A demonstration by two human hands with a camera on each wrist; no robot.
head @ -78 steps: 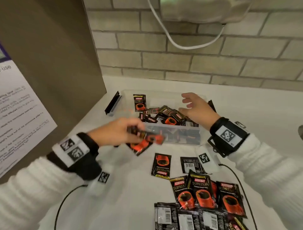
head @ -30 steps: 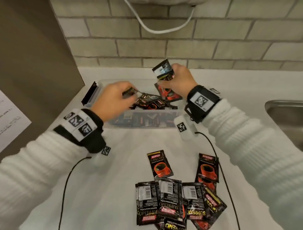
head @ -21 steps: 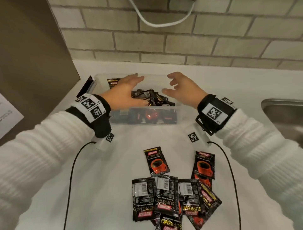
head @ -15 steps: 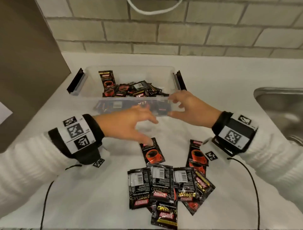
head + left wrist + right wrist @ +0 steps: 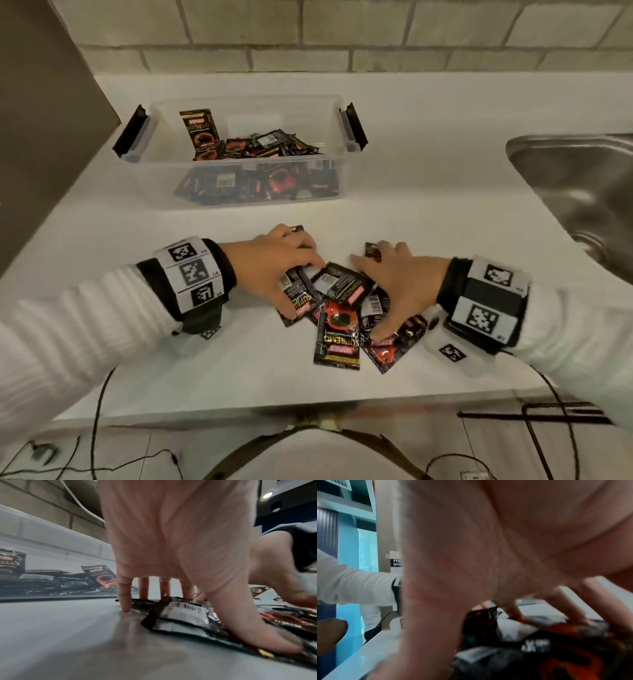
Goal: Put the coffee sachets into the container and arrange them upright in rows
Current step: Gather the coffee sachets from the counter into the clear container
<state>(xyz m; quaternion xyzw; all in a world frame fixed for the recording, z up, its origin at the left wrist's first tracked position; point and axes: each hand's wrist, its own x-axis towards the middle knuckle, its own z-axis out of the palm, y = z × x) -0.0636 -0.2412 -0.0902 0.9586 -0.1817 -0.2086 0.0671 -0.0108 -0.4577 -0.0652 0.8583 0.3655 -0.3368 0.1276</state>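
Note:
A clear plastic container (image 5: 164, 178) stands at the back of the white counter. It holds a loose heap of black-and-red coffee sachets, and one sachet (image 5: 200, 132) leans upright at its back left. Several more sachets (image 5: 337, 332) lie in a pile near the counter's front. My left hand (image 5: 284, 263) presses on the pile's left side, fingers spread and pointing down (image 5: 125, 601), thumb lying on a barcode-side sachet (image 5: 181, 614). My right hand (image 5: 397, 277) covers the pile's right side with its fingers spread; the right wrist view of the sachets (image 5: 539, 649) is blurred.
A steel sink (image 5: 582, 185) is sunk into the counter at the right. A brown panel (image 5: 41, 102) rises on the left and a brick wall (image 5: 342, 34) behind. The container's black latches (image 5: 132, 133) stick out sideways. The counter's front edge (image 5: 274, 407) is close below the pile.
Both hands let go of sachets over the container, drew back toward me and came down on the loose pile. The pile's sachets now overlap more tightly.

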